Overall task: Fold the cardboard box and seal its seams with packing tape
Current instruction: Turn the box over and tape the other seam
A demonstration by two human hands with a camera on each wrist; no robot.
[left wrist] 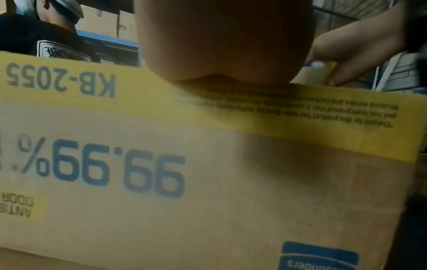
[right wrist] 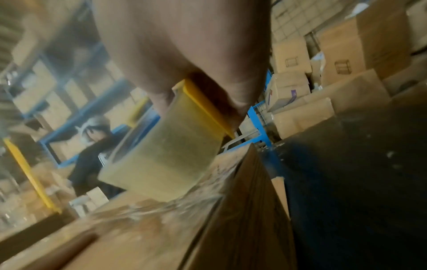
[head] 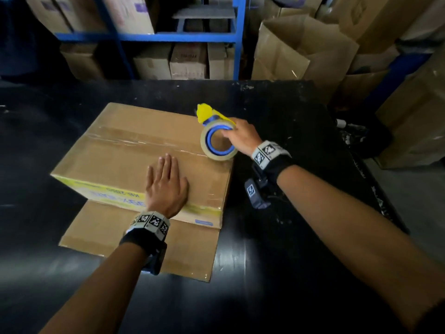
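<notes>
**Tape run at the right end of the top seam**

Right hand [head: 243, 138]: fingers curled round the tape dispenser [head: 218, 133], yellow frame and blue core carrying a clear roll. The roll sits on the box top at its right edge, where the taped seam ends.

Left hand [head: 166, 184]: flat, fingers straight and together, palm down on the cardboard box [head: 125, 160] near its front edge. It holds nothing; it appears to pin the box.

Box: closed on top, lying on the dark table [head: 277, 273] slightly left of centre. A clear tape strip [head: 134, 141] runs along the centre seam from the left side to the roll. One flap [head: 134, 237] lies flat on the table in front of the box, under the left forearm. The front face, printed upside down, shows in the left wrist view.

Judgement: seam strip nearly complete; turning the tape down over the right edge and cutting likely remain.

Risks:
- The strip looks wrinkled near the roll, so poor adhesion there is possible.
- Pulling sideways to cut could slide the box if left-hand pressure eases.
- Blade position is not visible; a bad angle may stretch rather than cut.

Beyond: blue shelving [head: 168, 37] and stacked cartons.
</notes>
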